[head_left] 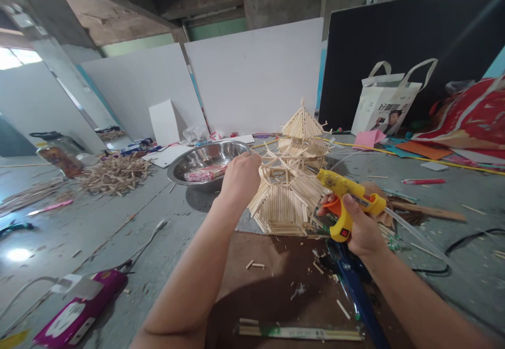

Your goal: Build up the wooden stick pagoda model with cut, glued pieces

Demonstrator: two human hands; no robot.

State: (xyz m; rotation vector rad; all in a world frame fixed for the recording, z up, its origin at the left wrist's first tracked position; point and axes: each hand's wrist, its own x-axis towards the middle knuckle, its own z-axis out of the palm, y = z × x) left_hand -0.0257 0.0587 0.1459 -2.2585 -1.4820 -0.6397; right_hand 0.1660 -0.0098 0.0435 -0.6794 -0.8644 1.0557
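My right hand (365, 228) grips a yellow hot glue gun (341, 183), a finger by its orange trigger. A clear glue stick (410, 238) sticks out of its back end, and its nozzle points toward the stick model. My left hand (243, 176) is closed at the upper left edge of a many-sided model made of thin wooden sticks (282, 207). Its fingertips are turned away, so what they pinch is hidden. Behind stands a pagoda-like stick tower (303, 125) with a pointed roof.
A steel basin (189, 157) holding a pink-and-white package stands left of the model. Beyond it lies a pile of wood pieces (118, 172). A brown board (252, 275) carries loose sticks and blue-handled pliers (357, 291). A purple power strip (84, 307) lies front left; a tote bag (382, 104) stands back right.
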